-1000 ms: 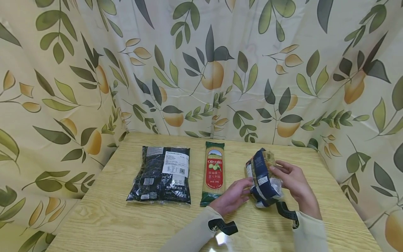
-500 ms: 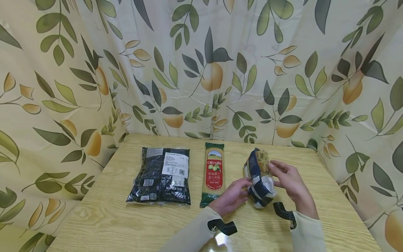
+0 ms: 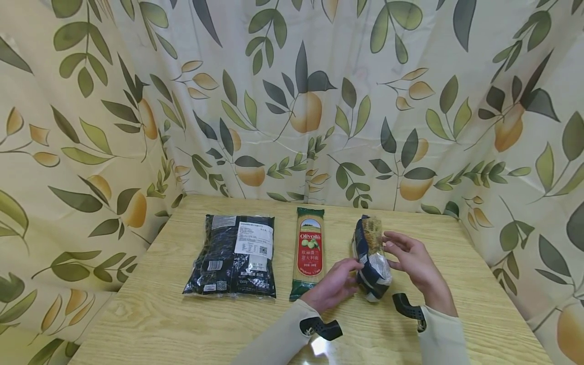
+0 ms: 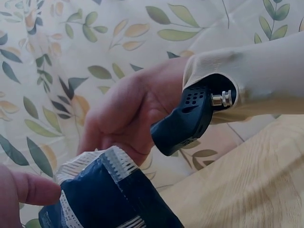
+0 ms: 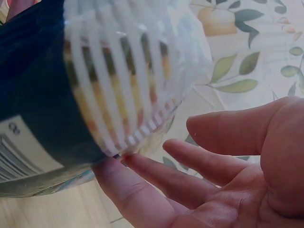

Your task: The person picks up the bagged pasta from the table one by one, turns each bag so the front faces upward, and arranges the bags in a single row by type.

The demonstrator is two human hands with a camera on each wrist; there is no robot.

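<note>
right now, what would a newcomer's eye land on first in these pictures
Probably the curtain printed with leaves and orange fruit, filling the background behind the table. Next, the red-labelled Olivoilà spaghetti pack, lying near the table's middle with a black bag to its left. Then the navy bag between the left hand and right hand.

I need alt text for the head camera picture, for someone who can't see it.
A person's left hand and right hand flank a navy packet at a wood-grain table. To its left lie a slim red-labelled Olivoilà packet, then a wide black packet. Leaf-and-fruit patterned fabric hangs behind.
</note>
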